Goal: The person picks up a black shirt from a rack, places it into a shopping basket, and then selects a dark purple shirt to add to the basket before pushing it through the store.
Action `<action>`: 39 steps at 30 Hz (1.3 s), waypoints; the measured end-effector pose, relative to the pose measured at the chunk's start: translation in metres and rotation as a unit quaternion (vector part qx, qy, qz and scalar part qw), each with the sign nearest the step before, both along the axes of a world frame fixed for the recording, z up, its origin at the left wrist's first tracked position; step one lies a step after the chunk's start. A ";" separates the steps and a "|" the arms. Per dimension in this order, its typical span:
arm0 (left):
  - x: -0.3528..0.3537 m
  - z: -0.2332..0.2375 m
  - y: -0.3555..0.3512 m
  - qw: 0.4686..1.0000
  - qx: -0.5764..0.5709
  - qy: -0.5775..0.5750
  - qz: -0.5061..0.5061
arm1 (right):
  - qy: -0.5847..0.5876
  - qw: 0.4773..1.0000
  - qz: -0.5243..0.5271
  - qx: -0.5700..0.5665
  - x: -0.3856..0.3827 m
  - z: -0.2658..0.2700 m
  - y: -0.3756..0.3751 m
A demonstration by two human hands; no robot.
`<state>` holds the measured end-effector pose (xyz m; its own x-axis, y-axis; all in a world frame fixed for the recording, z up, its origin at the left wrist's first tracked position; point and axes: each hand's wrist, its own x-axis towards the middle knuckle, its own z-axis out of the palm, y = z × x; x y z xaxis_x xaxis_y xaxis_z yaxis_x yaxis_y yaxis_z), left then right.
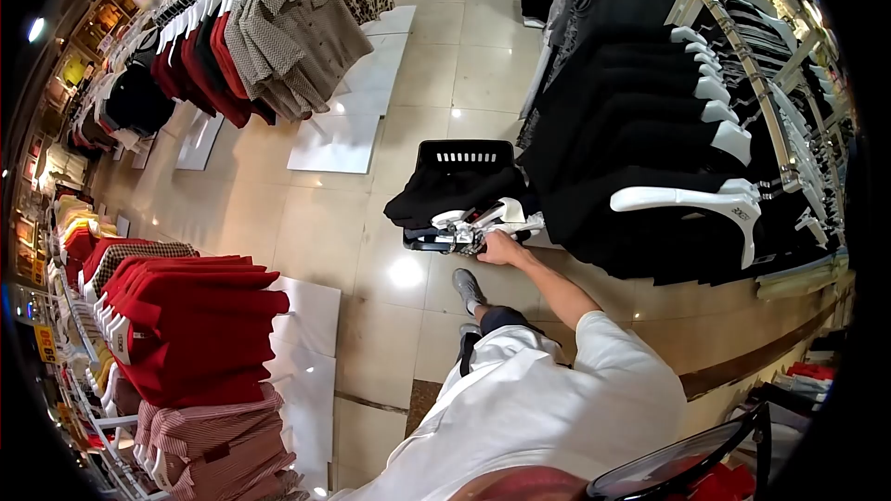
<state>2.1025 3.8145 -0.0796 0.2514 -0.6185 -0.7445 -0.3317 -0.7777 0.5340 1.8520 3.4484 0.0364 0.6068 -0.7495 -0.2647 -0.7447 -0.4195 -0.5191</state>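
Observation:
My right hand (501, 248) reaches down to the near end of a black shopping basket (464, 157), its fingers curled round what looks like the basket's edge or handle. Dark clothes (452, 193) are heaped in the basket and bulge over its left side. White hangers (509, 211) and some patterned cloth lie on top, close to my fingers, and partly hide the grip. Black garments (613, 139) on a rack hang just right of the basket. My left hand is out of the frame.
Red tops (200, 315) hang at the left, with striped shirts (223, 445) below them. Patterned shirts (292, 37) hang at the upper left above white floor platforms (339, 143). A metal rail (756, 83) carries the black garments. Shiny tiles (422, 74) form the aisle ahead.

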 end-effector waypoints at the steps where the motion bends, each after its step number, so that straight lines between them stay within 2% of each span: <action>1: 0.005 0.002 -0.009 1.000 -0.001 0.001 -0.002 | -0.022 1.000 -0.004 -0.019 0.002 -0.002 -0.004; 9: 0.035 0.012 -0.061 0.999 0.024 0.001 -0.027 | -0.063 0.997 -0.031 -0.024 0.022 -0.009 -0.052; 11: 0.043 0.015 -0.075 0.999 0.032 -0.002 -0.036 | -0.024 0.998 -0.044 0.028 0.028 0.003 -0.063; 14: 0.057 0.024 -0.100 0.998 0.042 -0.008 -0.043 | -0.063 0.997 -0.050 -0.013 0.034 -0.011 -0.082; 24: 0.084 0.037 -0.186 0.997 0.036 -0.018 -0.063 | -0.080 0.994 -0.075 -0.010 0.060 0.001 -0.140; 39: 0.127 0.025 -0.294 0.994 0.044 0.004 -0.095 | -0.074 0.992 -0.106 0.004 0.093 -0.004 -0.244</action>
<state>2.2298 3.5202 -0.0550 0.1297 -0.5865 -0.7995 -0.4740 -0.7449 0.4695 1.9448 3.2039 0.0324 0.4685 -0.8625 -0.1914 -0.7313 -0.2571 -0.6317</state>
